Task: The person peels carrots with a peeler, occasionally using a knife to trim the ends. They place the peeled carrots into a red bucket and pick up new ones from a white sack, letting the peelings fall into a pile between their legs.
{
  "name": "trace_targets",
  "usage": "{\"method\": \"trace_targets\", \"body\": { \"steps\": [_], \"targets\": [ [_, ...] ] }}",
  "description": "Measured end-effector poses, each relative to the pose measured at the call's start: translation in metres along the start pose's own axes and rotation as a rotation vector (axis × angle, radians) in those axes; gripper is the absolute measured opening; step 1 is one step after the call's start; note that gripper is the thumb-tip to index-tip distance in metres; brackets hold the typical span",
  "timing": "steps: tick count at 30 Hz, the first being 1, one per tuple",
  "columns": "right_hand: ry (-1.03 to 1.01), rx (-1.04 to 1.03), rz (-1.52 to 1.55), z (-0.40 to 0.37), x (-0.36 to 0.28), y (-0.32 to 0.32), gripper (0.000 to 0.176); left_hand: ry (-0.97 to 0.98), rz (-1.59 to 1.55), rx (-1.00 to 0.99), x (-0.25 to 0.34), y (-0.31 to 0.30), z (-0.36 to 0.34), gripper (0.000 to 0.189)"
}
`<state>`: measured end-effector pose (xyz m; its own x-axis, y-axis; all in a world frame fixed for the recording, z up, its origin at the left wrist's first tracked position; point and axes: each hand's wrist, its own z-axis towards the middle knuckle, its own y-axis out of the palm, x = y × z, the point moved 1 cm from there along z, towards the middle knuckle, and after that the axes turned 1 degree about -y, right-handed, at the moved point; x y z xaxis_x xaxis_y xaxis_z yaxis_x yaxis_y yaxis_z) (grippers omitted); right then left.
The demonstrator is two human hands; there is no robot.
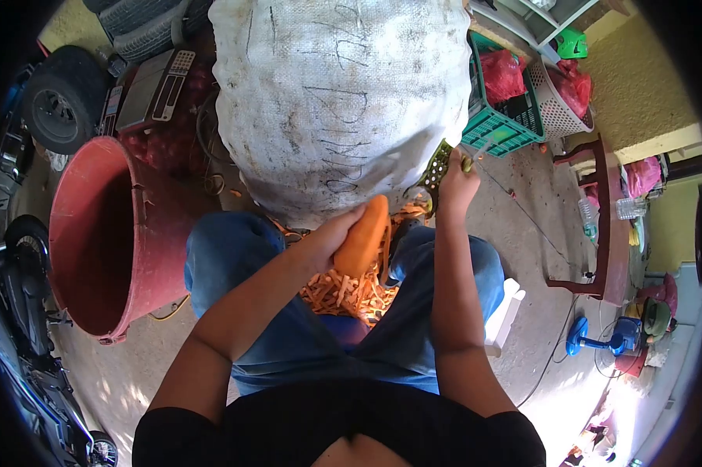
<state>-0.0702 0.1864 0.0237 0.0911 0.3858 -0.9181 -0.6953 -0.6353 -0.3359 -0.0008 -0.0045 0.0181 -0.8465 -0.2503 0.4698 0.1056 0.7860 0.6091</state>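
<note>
Between my knees, my left hand (pixel 341 240) is wrapped round the lower left side of a peeled-looking orange vegetable (pixel 365 241), which tilts upright. Below it lies a heap of orange strips (pixel 349 296). My right hand (pixel 459 185) is closed on a green object at the right edge of the sack; its shape is partly hidden by the fingers. Beside that hand is a green perforated piece (pixel 435 173); whether I hold it too is unclear. A large white woven sack (pixel 343 101) with dark writing stands right in front of me.
A big red barrel (pixel 164 226) stands at my left, with tyres (pixel 59 101) behind it. At the right are a green crate (pixel 495 128), a white basket (pixel 557 97), a wooden frame (pixel 614 226) and a blue fan (pixel 623 336). A motorcycle (pixel 28 288) is at the far left.
</note>
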Motion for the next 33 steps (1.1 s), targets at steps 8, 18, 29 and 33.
{"method": "trace_targets", "body": {
  "steps": [8, 18, 29, 33],
  "targets": [
    [-0.14, -0.385, 0.201, -0.088, -0.046, 0.001, 0.02, 0.036, -0.323, -0.1, -0.001, -0.004, 0.013, 0.039],
    [0.01, -0.076, 0.071, -0.027, -0.014, 0.005, 0.021, -0.139, 0.183, -0.223, 0.0, 0.017, -0.018, 0.038],
    [-0.242, -0.593, -0.27, -0.032, -0.031, -0.032, 0.019, 0.553, 0.96, 0.119, 0.018, -0.014, -0.006, 0.047],
    [-0.336, -0.751, -0.422, -0.068, -0.036, -0.035, 0.015, 0.577, 1.396, 0.391, 0.023, -0.011, -0.013, 0.049]
  ]
}}
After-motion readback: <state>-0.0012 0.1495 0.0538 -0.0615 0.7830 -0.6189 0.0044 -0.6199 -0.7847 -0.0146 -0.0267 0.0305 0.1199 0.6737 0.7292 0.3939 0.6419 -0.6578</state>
